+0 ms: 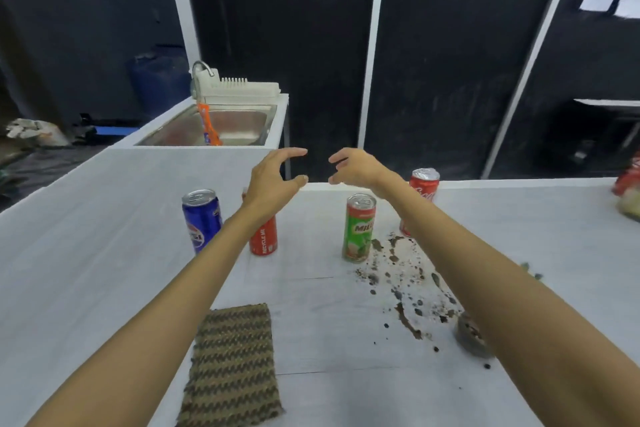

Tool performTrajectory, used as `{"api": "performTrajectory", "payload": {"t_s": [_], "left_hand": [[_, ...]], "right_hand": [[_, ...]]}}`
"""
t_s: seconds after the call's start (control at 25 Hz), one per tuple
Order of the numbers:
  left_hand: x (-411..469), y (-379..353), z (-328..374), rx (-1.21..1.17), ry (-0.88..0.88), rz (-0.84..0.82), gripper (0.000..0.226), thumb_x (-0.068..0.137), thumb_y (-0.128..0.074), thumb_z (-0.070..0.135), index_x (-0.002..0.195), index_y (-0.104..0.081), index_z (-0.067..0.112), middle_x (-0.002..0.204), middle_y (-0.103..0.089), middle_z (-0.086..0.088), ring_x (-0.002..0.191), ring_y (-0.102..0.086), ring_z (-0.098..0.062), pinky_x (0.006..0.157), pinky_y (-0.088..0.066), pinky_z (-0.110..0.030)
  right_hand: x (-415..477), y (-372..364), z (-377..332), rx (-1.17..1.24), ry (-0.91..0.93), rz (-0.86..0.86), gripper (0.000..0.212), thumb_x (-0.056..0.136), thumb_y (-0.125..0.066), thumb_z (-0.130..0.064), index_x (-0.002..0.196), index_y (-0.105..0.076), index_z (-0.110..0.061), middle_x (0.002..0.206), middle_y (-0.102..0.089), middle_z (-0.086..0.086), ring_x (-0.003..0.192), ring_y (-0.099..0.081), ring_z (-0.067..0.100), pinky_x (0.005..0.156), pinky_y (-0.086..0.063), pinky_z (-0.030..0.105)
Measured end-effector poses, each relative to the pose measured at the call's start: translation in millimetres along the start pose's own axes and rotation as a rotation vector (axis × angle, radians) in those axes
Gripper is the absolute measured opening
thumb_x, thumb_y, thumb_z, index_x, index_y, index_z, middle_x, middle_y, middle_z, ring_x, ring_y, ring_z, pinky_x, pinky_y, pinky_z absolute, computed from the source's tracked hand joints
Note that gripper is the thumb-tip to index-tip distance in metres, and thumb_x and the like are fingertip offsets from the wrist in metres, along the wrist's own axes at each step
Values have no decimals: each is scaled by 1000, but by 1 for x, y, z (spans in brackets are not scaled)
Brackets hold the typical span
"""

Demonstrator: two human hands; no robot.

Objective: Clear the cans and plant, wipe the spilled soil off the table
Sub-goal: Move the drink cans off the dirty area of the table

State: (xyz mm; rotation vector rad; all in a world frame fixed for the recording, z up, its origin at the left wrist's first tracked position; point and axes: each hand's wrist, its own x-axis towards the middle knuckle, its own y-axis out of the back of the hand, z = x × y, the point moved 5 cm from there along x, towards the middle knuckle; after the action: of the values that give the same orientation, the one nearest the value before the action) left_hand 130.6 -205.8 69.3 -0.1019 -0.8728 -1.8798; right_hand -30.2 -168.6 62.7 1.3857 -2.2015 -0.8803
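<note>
Both hands are up over the bench (104, 253), holding nothing. The left hand (273, 177) and right hand (353, 168) are arched, thumbs set apart from the fingers, each shaped like a C ready to wrap something round.

Four cans stand upright below them. The blue can (202, 218) is on the left, and the near red can (265, 239) sits just beside it, half hidden behind the left forearm. The green can (360, 227) is at the edge of the soil (401, 274), and the far red can (424, 184) stands towards the back, crossed by the right forearm.

These look like thin metal cans with smooth, slick walls. They'd be light if empty, but I cannot tell whether they are. The best hold is likely round the middle of the wall, thumb opposite fingers, squeezing gently so the wall doesn't dent. Keep them upright in case anything is left inside.

The pot (471, 333) is small and grey, low on the right, and mostly covered by the right forearm. It probably wants a grip on the wall with the mouth turned up, or more soil will come out.

The soil itself is scattered crumbs with some dark, wet-looking streaks, so it's likely to smear. The cloth (232, 364) lies flat near the front edge. It looks woven and soft, so it should bunch easily under the palm.
</note>
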Motion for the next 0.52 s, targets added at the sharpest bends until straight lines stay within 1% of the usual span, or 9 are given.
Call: {"api": "performTrajectory", "payload": {"t_s": [0.12, 0.2, 0.24, 0.32, 0.36, 0.44, 0.52], "left_hand": [[1, -53, 23, 23, 21, -208, 50, 86, -62, 22, 133, -46, 24, 147, -39, -1, 135, -35, -22, 109, -32, -36], [-1, -80, 29, 73, 44, -327, 61, 82, -66, 32, 137, -40, 28, 149, -33, -1, 137, -32, -22, 109, -32, -40], [-2, -92, 32, 81, 62, -351, 67, 79, -69, 35, 138, -38, 29, 150, -31, -2, 137, -31, -22, 107, -33, -40], [-1, -111, 34, 89, 109, -342, 76, 73, -74, 36, 138, -37, 29, 150, -30, -3, 136, -32, -23, 106, -35, -40], [-1, -118, 34, 99, 128, -324, 79, 70, -77, 36, 138, -37, 28, 149, -30, -4, 136, -32, -23, 105, -36, -40], [1, -130, 30, 116, 164, -281, 81, 67, -79, 34, 136, -39, 27, 148, -31, -4, 134, -35, -24, 105, -37, -40], [1, -137, 21, 123, 212, -237, 80, 65, -81, 31, 134, -42, 25, 145, -34, -5, 131, -38, -25, 104, -39, -40]], "right_hand": [[-3, 67, 29, -37, -10, 70, 44, 83, -65, -11, 124, -51, -11, 131, -52, 12, 121, -50, 29, 102, -43, 39], [-3, 99, 55, -59, -49, 86, 49, 83, -67, -18, 127, -48, -11, 135, -48, 11, 124, -47, 29, 100, -41, 39], [-3, 111, 69, -92, -67, 80, 52, 82, -67, -23, 129, -47, -11, 137, -45, 11, 125, -46, 30, 99, -41, 39], [0, 124, 96, -165, -85, 26, 59, 81, -68, -32, 131, -43, -12, 142, -40, 10, 126, -43, 31, 95, -41, 38], [4, 126, 110, -173, -91, -6, 65, 80, -68, -35, 134, -39, -13, 145, -36, 10, 129, -41, 32, 96, -40, 39], [13, 123, 138, -142, -118, -63, 82, 77, -70, -38, 142, -26, -15, 151, -28, 11, 135, -34, 33, 105, -34, 45], [22, 115, 161, -114, -156, -89, 95, 73, -73, -39, 145, -16, -14, 153, -24, 13, 137, -30, 35, 108, -30, 50]]}}
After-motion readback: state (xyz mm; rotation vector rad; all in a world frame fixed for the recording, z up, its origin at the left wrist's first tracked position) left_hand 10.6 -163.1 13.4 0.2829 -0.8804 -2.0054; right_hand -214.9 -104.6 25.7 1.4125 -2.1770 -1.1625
